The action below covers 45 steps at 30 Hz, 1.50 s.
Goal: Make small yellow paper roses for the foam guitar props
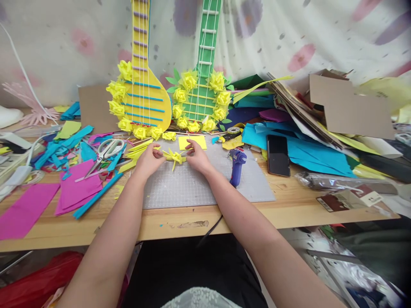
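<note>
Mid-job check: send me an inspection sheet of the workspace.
Surface: wooden table, gray cutting mat on it.
Work things: yellow flower piece between the hands; purple glue gun on the mat's right.
Clutter: scissors, pink sheets left; phone, blue sheets, cardboard right.
Hands: left hand and right hand at the flower piece's sides; exact grip unclear.
Cables: white cable far left; black cord at front edge.
Surroundings: yellow instrument, green instrument, patterned curtain behind.

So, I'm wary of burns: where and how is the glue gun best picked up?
Probably by the handle of the glue gun, with the right hand coming from the near side: the slim handle runs toward you, while the wider head lies at the far end.
</note>
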Motion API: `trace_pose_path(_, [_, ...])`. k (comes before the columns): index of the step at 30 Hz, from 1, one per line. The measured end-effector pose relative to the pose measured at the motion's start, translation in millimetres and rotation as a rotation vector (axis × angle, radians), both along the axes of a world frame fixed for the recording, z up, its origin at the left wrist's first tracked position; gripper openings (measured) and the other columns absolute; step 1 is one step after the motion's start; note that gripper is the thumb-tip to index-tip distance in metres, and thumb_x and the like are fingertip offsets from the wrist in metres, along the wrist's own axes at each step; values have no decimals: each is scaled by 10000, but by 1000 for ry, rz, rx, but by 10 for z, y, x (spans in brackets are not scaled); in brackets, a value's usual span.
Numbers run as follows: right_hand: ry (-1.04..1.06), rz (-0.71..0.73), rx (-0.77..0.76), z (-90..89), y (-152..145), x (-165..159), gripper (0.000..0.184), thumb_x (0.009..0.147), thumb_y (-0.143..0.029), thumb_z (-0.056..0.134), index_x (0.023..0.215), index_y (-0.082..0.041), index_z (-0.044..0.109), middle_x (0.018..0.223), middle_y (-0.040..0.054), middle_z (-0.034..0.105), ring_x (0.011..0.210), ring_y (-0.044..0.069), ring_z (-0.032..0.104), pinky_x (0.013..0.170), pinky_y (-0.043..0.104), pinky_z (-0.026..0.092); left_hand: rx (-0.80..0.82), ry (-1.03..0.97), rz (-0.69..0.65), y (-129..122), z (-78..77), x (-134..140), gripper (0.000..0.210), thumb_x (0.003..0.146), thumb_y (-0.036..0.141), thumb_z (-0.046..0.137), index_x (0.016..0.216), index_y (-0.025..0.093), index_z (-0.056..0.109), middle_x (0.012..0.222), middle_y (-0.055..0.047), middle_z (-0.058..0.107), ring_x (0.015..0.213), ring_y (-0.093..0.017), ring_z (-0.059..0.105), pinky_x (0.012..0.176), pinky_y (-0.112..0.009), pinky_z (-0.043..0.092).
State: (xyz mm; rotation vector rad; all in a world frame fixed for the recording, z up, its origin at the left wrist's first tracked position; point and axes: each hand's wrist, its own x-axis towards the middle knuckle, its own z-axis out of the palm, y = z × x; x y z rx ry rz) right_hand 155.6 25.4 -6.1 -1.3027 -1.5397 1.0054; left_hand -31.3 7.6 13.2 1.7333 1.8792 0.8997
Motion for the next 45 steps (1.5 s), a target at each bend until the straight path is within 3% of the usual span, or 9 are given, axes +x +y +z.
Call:
trace_pose_path(3, [-27, 70, 42, -8, -19, -33, 680, 547, -17, 470, 1199, -203, 417, 1036, 46, 521, 734, 103, 545, 709, 286, 487, 5, -80, -18, -4, -38, 41, 528, 551, 280, 674, 1032, 191, 475, 756, 6, 599, 674, -139, 560, 682, -292, 433])
trace_pose_path(8, [-10, 13, 22, 27, -6, -25, 602, 584, -17, 456, 1157, -201, 430, 994, 34, 524, 641, 70, 536, 679, 276, 486, 86, -187, -28, 2, -75, 124, 357, 598, 227, 620, 926, 186, 485, 686, 27, 559, 610, -114, 532, 656, -280, 435])
trace_pose_path(11, [19, 32, 53, 46, -4, -5, 606, 579, -14, 444, 1153, -210, 428, 988, 29, 527, 660, 75, 533, 656, 259, 479, 161, -215, -19, 10, -90, 144, 366, 598, 199, 608, 934, 189, 462, 796, -3, 578, 699, -124, 555, 671, -282, 452])
trace_pose_path(14, [56, 83, 90, 43, -9, -1, 610, 576, -26, 444, 1153, -225, 424, 986, 21, 524, 647, 69, 519, 625, 240, 471, 191, -245, -115, 4, -101, 152, 375, 615, 172, 588, 962, 198, 447, 919, -38, 590, 859, -150, 568, 694, -284, 470])
trace_pose_path(30, [77, 218, 155, 50, -20, 25, 606, 562, -49, 442, 1146, -212, 436, 994, 20, 532, 611, 53, 474, 590, 210, 429, 281, -16, -299, -56, -87, 188, 328, 685, 165, 559, 993, 225, 465, 1064, -37, 548, 997, -169, 508, 888, -351, 411])
trace_pose_path(33, [118, 189, 125, 51, -4, 30, 589, 565, -61, 452, 1135, -212, 445, 984, 17, 535, 628, 58, 483, 611, 216, 440, 310, 4, -252, -63, -62, 204, 339, 661, 160, 578, 967, 215, 444, 1019, -44, 531, 976, -171, 502, 875, -339, 417])
trace_pose_path(37, [171, 128, 77, 58, 29, 44, 574, 570, -69, 457, 1122, -224, 450, 973, 9, 537, 647, 63, 494, 629, 221, 453, 414, -3, -91, -56, -36, 211, 364, 626, 157, 608, 931, 207, 417, 987, -56, 498, 974, -178, 485, 856, -332, 423])
trace_pose_path(45, [222, 173, 69, 67, 17, 55, 577, 555, -71, 456, 1115, -206, 451, 963, 10, 522, 647, 59, 483, 666, 230, 452, 243, -213, -212, -17, -169, 276, 330, 685, 243, 598, 958, 209, 416, 1003, -49, 537, 885, -138, 550, 813, -314, 443])
